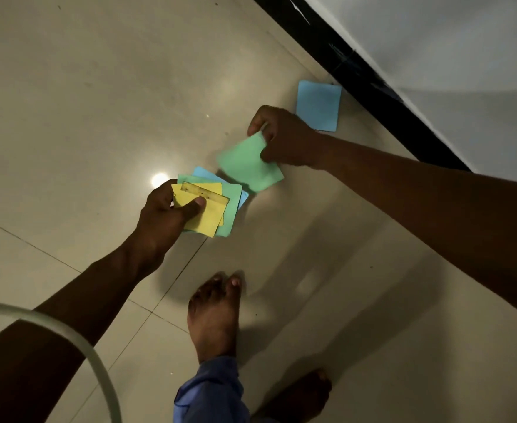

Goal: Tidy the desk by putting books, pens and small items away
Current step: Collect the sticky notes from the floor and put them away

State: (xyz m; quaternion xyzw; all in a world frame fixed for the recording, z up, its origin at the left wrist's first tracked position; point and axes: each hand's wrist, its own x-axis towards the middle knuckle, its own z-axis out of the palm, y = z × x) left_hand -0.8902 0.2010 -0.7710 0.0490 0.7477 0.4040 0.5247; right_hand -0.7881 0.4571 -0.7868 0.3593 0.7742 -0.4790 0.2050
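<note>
Pale tiled floor (98,87) all around. Left hand (162,215) has its fingers clamped on a fanned stack of paper squares (217,209), thumb on top. Right hand (284,138) pinches 1 green square (248,166) by the corner. 1 blue square (318,105) lies just beyond the right knuckles.

1. The floor (98,102) on the left is wide and bare — lots of room.
2. A blue paper (318,105) lies flat by the black strip (358,80) and the wall (449,56) — these close off the right.
3. A bare foot (214,315) stands just below both hands.
</note>
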